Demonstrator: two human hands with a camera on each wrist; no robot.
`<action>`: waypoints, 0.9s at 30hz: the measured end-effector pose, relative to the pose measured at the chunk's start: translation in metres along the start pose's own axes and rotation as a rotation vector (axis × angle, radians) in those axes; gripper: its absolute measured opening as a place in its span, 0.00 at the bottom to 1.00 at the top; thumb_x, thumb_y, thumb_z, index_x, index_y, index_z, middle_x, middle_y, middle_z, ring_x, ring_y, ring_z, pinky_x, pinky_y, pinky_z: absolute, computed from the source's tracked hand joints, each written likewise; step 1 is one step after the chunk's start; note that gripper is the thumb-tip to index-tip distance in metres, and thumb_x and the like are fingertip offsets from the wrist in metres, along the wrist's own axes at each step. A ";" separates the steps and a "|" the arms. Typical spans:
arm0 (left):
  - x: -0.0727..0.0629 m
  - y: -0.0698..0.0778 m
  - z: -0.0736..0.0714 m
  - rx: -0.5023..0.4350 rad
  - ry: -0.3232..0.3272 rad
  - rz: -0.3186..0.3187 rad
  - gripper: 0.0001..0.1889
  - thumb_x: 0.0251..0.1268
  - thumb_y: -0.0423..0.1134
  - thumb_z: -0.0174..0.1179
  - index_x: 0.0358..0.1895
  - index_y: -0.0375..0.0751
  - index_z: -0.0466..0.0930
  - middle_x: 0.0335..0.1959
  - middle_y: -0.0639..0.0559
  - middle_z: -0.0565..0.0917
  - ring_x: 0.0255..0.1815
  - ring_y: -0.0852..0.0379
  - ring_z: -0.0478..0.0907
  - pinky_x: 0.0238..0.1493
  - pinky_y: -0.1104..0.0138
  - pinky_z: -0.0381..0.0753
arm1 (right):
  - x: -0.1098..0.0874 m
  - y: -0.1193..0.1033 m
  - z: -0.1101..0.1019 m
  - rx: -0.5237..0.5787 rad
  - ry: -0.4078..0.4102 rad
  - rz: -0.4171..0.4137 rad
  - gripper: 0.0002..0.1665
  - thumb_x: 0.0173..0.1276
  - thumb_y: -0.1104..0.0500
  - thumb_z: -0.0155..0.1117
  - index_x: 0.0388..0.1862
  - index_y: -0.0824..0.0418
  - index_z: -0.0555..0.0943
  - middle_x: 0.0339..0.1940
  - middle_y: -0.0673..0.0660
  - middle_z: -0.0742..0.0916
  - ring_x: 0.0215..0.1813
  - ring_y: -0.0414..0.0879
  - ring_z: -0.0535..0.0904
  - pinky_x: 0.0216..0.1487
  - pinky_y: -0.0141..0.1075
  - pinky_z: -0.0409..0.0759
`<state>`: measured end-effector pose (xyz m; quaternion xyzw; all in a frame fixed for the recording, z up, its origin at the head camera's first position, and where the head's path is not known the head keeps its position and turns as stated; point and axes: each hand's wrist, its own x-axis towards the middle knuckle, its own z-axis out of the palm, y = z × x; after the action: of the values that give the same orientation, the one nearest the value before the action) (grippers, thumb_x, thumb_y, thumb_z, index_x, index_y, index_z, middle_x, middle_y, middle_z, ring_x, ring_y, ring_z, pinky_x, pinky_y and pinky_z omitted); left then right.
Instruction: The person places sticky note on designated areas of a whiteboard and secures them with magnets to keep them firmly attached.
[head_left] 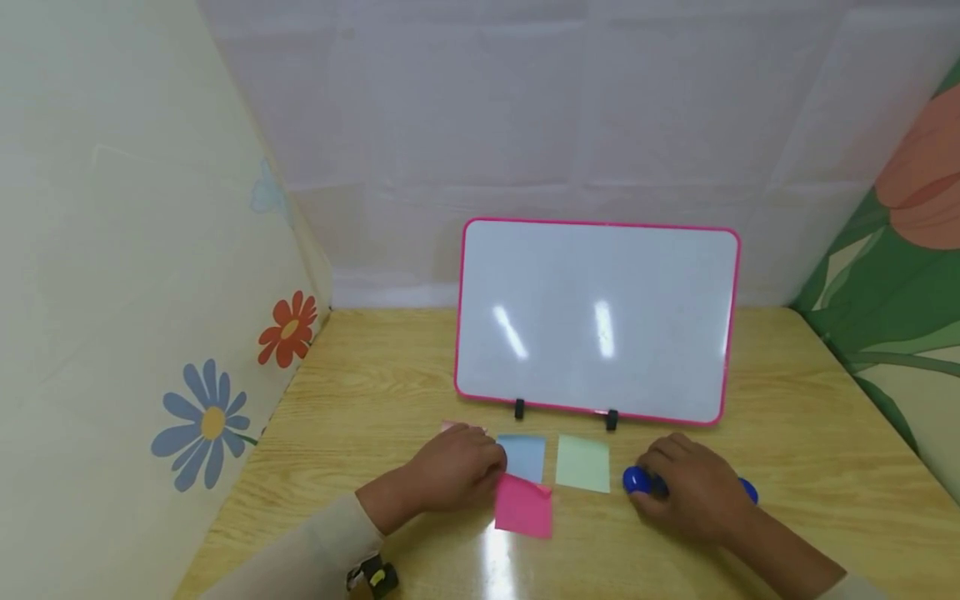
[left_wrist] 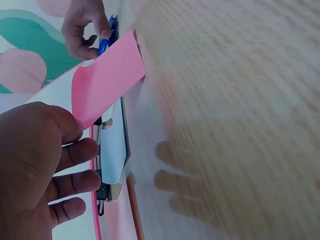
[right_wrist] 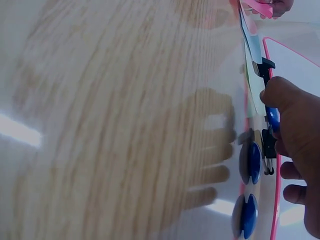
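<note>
Pinching a hot pink note (head_left: 523, 510) by its corner with the left hand (head_left: 456, 467), near the bottom middle of the head view. Letting three other fingers bend loosely, as seen at the left of the left wrist view. Hard to tell there if touching the table (head_left: 375, 367) with any of the note.

Pinching a round blue thing (head_left: 636, 480) with the right hand (head_left: 697, 487), at the lower right of the head view. Working with both hands well apart.

Just above the pink note, a blue note (head_left: 522, 454), and right of that, a green note (head_left: 583, 464). Near the left hand, a pale pink note (left_wrist: 119, 220), at the bottom of the left wrist view.

Toward the lower right of the right wrist view, two more blue rounds (right_wrist: 255, 162), side by side.

In the middle right of the head view, a white board (head_left: 600, 292) with a pink edge, on two little black feet (head_left: 612, 419). At the left, painted on the wall, a blue flower (head_left: 212, 423) and a red flower (head_left: 288, 328).
</note>
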<state>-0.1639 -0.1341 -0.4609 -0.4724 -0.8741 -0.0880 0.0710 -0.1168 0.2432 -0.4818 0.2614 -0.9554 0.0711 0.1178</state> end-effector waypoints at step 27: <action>0.035 0.000 -0.006 -0.220 0.016 -0.113 0.04 0.73 0.41 0.62 0.42 0.48 0.86 0.35 0.63 0.84 0.36 0.65 0.80 0.41 0.71 0.78 | 0.009 0.018 -0.025 -0.009 0.245 -0.023 0.28 0.48 0.44 0.80 0.44 0.56 0.85 0.39 0.49 0.85 0.46 0.47 0.79 0.33 0.39 0.81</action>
<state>-0.1827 -0.1070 -0.4476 -0.4267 -0.8837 -0.1912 0.0207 -0.1287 0.2593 -0.4571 0.2609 -0.9311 0.0968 0.2358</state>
